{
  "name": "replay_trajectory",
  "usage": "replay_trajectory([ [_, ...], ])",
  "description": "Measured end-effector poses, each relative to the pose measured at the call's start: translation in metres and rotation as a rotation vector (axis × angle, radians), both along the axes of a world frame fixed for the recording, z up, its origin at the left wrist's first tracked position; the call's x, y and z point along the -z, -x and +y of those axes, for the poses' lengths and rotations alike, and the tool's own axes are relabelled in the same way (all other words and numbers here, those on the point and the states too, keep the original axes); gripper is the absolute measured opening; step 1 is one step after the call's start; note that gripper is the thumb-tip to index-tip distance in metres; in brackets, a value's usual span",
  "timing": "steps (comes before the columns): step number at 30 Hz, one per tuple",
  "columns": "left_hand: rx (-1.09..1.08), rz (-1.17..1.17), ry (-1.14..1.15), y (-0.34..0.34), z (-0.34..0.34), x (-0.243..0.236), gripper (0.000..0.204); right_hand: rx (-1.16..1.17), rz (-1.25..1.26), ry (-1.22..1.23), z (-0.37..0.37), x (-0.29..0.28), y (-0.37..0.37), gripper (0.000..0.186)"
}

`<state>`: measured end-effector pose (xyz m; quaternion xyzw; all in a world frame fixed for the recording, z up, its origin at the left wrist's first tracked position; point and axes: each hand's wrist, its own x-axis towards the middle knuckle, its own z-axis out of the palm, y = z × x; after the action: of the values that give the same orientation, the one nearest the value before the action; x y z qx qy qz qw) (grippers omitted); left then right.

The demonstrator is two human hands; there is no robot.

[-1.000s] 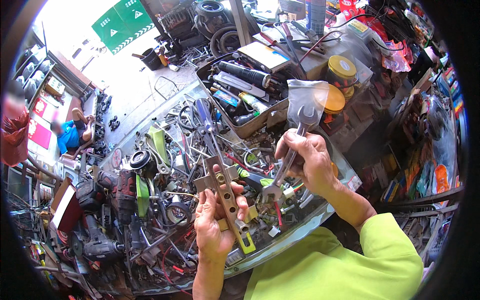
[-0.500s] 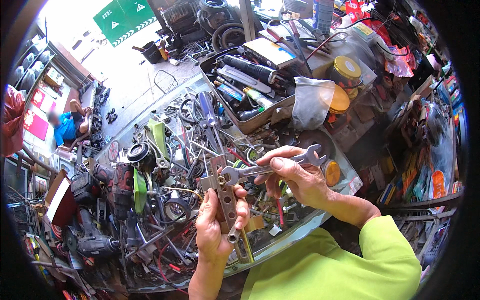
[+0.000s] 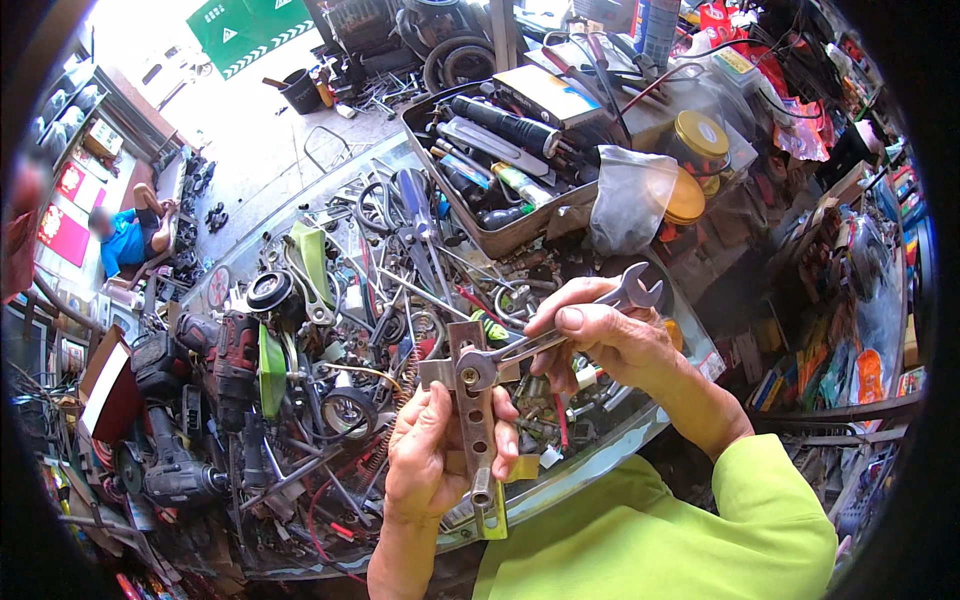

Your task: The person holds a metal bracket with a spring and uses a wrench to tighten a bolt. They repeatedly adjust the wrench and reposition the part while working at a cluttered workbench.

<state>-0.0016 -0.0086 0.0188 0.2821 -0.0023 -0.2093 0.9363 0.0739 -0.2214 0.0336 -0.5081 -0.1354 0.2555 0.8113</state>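
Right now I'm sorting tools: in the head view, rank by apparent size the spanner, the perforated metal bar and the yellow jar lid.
1. perforated metal bar
2. spanner, about as long; unsure
3. yellow jar lid, farther away

My sleeve is a loud lime green, no pattern. The spanner I've got is plain silvery steel, and the drilled bracket is dull grey metal with a yellow-green bit at the bottom. Behind it there's a brown tray, two jars with yellow lids, a red-and-black drill, and a green sign with white chevron stripes.
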Motion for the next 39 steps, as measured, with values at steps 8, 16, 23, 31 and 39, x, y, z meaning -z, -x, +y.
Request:
replay_trajectory([
  [8, 0.055, 0.071, -0.050, 0.003, 0.002, 0.009, 0.043, -0.048, 0.054, -0.021, -0.008, -0.002, -0.005, 0.028],
  [16, -0.191, 0.264, -0.268, 0.004, -0.017, -0.008, 0.051, 0.019, 0.085, -0.048, 0.004, 0.006, -0.001, 0.028],
  [23, -0.141, 0.108, -0.099, 0.005, -0.005, 0.006, 0.042, 0.049, 0.126, -0.080, 0.010, 0.010, 0.005, 0.028],
  [31, -0.198, 0.141, -0.135, 0.003, 0.000, 0.004, 0.038, 0.111, 0.068, -0.136, 0.023, 0.015, 0.022, 0.027],
  [39, -0.180, 0.152, -0.131, -0.002, 0.000, 0.000, 0.043, 0.157, -0.060, -0.031, 0.026, 0.018, 0.028, 0.029],
])
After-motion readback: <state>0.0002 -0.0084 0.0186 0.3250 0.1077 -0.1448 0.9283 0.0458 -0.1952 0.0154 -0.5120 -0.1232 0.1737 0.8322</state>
